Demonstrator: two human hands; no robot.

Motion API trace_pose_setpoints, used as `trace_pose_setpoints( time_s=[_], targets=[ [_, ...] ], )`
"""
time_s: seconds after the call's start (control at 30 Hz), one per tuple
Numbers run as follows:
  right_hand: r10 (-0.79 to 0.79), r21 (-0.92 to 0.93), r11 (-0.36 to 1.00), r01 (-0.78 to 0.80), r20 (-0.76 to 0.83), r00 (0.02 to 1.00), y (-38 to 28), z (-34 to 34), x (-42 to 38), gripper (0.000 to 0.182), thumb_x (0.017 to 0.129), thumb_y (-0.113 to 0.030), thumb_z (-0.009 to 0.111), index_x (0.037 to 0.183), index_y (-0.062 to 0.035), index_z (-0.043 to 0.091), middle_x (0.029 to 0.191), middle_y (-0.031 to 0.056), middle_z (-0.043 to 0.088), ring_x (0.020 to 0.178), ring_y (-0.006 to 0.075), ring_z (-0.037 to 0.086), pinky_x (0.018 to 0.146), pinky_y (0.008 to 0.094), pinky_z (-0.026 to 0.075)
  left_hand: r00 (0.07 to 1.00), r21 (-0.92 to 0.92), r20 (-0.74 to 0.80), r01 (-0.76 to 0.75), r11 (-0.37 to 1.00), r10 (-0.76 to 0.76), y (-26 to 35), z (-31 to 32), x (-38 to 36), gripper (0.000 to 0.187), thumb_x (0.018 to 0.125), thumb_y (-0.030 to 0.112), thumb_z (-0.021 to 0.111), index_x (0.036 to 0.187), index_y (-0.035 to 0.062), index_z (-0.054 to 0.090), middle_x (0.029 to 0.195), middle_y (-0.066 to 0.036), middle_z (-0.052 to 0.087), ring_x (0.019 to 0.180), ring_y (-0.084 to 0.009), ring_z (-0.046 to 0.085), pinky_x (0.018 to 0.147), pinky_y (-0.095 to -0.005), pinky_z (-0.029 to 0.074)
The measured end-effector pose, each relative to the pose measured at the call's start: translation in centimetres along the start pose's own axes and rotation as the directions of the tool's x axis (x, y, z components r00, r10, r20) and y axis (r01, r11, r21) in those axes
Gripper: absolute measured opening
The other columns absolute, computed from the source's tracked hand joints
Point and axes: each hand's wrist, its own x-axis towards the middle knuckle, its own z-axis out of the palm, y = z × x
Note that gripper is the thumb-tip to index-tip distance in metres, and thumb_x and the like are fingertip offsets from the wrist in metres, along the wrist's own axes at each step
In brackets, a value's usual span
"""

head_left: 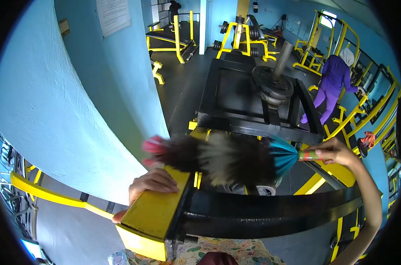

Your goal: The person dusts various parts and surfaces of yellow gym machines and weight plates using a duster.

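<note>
My right hand point(335, 152) is closed around the handle of a feather duster point(218, 159), which points left across the view. Its fluffy head is dark and grey with a pink tip and turquoise strands near the handle, and is blurred by motion. My left hand point(152, 184) is wrapped over the yellow end block point(154, 212) of a gym machine, fingers on top and thumb at the near side. From that block a black beam point(271, 214) runs to the right, below the duster. How the duster head meets the machine is hidden by blur.
Ahead stands a black machine frame point(236, 88) with weight plates point(273, 86) on an upright post. A blue wall point(45, 97) curves close on the left. A person in purple point(335, 77) stands among yellow machines at the right. Benches and a dumbbell rack point(236, 35) are farther back.
</note>
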Motion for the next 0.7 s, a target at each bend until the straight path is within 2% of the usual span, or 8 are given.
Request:
trace_pose_setpoints(
  time_s=[0.07, 0.13, 0.2, 0.27, 0.33, 0.4, 0.6, 0.7],
  targets=[
    [-0.041, 0.045, 0.998, 0.039, 0.050, 0.998, 1.0, -0.8, 1.2, 0.035, 0.079, -0.026, 0.060, 0.105, -0.0023, 0.060, 0.059, 0.0003, 0.053, 0.048, 0.0049, 0.043, 0.043, 0.0194, 0.034, 0.994, 0.088, 0.097, 0.045, 0.995, -0.053, -1.2, -0.5, -0.3, 0.105, 0.061, 0.085, 0.009, 0.078, -0.0059, 0.058, 0.066, -0.020, 0.060, 0.068, -0.0309, 0.058, 0.069, -0.0388, 0.045],
    [-0.159, -0.113, 0.982, 0.149, -0.085, 0.984, 1.0, -2.1, 1.0, 0.037, 0.077, -0.026, 0.062, 0.106, -0.0018, 0.060, 0.058, -0.0003, 0.050, 0.046, 0.0044, 0.042, 0.041, 0.0189, 0.031, 0.998, 0.072, 0.056, 0.037, 0.997, -0.041, -1.8, -0.6, -1.1, 0.101, 0.064, 0.083, 0.010, 0.071, -0.0050, 0.059, 0.069, -0.020, 0.061, 0.067, -0.0293, 0.059, 0.062, -0.0363, 0.046],
    [-0.050, 0.121, 0.991, 0.057, -0.057, 0.997, 1.7, -3.4, 0.4, 0.042, 0.072, -0.030, 0.065, 0.102, -0.0005, 0.061, 0.063, 0.0063, 0.057, 0.045, 0.0050, 0.044, 0.038, 0.0187, 0.031, 0.997, 0.078, 0.060, 0.052, 0.996, -0.057, -1.7, -0.8, -1.2, 0.095, 0.069, 0.079, 0.013, 0.072, -0.0040, 0.059, 0.069, -0.020, 0.061, 0.067, -0.0290, 0.058, 0.064, -0.0369, 0.044],
    [-0.085, 0.173, 0.982, 0.072, 0.071, 0.994, 2.3, -3.4, 0.5, 0.042, 0.073, -0.031, 0.064, 0.102, -0.0011, 0.062, 0.065, 0.0074, 0.059, 0.044, 0.0064, 0.045, 0.038, 0.0191, 0.033, 0.997, 0.080, 0.057, 0.056, 0.995, -0.061, -1.8, -1.0, -2.2, 0.089, 0.075, 0.075, 0.015, 0.072, -0.0030, 0.058, 0.070, -0.020, 0.061, 0.067, -0.0288, 0.057, 0.067, -0.0375, 0.042],
    [-0.121, 0.010, 0.993, 0.120, 0.147, 0.982, 2.6, -2.2, 2.1, 0.040, 0.074, -0.031, 0.063, 0.104, -0.0046, 0.062, 0.063, 0.0034, 0.057, 0.048, 0.0072, 0.047, 0.043, 0.0188, 0.037, 0.999, -0.159, 0.030, 0.048, 0.986, -0.044, -2.4, -1.5, -3.8, 0.097, 0.069, 0.079, 0.011, 0.073, -0.0045, 0.060, 0.070, -0.019, 0.062, 0.067, -0.0290, 0.060, 0.063, -0.0357, 0.044],
    [-0.025, -0.022, 0.999, 0.029, 0.148, 0.989, 2.6, -0.9, 3.8, 0.041, 0.075, -0.033, 0.063, 0.106, -0.0060, 0.061, 0.060, 0.0011, 0.054, 0.049, 0.0065, 0.046, 0.044, 0.0197, 0.036, 1.000, -0.085, 0.021, 0.005, 0.996, -0.003, -2.5, -1.0, -2.4, 0.093, 0.072, 0.076, 0.012, 0.073, -0.0037, 0.059, 0.070, -0.020, 0.061, 0.065, -0.0284, 0.058, 0.063, -0.0356, 0.042],
    [-0.066, 0.071, 0.996, 0.062, 0.047, 0.997, 2.4, -1.4, 5.0, 0.043, 0.075, -0.030, 0.064, 0.107, -0.0009, 0.059, 0.058, 0.0019, 0.052, 0.046, 0.0057, 0.044, 0.041, 0.0198, 0.030, 0.998, 0.052, -0.068, -0.004, 0.999, 0.008, -2.1, 0.1, -1.8, 0.088, 0.078, 0.070, 0.009, 0.072, -0.0024, 0.059, 0.070, -0.019, 0.062, 0.065, -0.0237, 0.060, 0.061, -0.0324, 0.040],
    [-0.052, 0.148, 0.989, 0.019, 0.224, 0.973, 3.0, -1.7, 5.4, 0.037, 0.078, -0.026, 0.061, 0.102, 0.0022, 0.060, 0.055, 0.0026, 0.050, 0.043, 0.0065, 0.041, 0.039, 0.0199, 0.028, 0.998, 0.070, -0.057, -0.021, 0.997, 0.025, -2.0, -0.2, -1.9, 0.082, 0.082, 0.065, 0.010, 0.074, -0.0005, 0.058, 0.071, -0.017, 0.062, 0.065, -0.0230, 0.060, 0.060, -0.0311, 0.040]
  ],
)
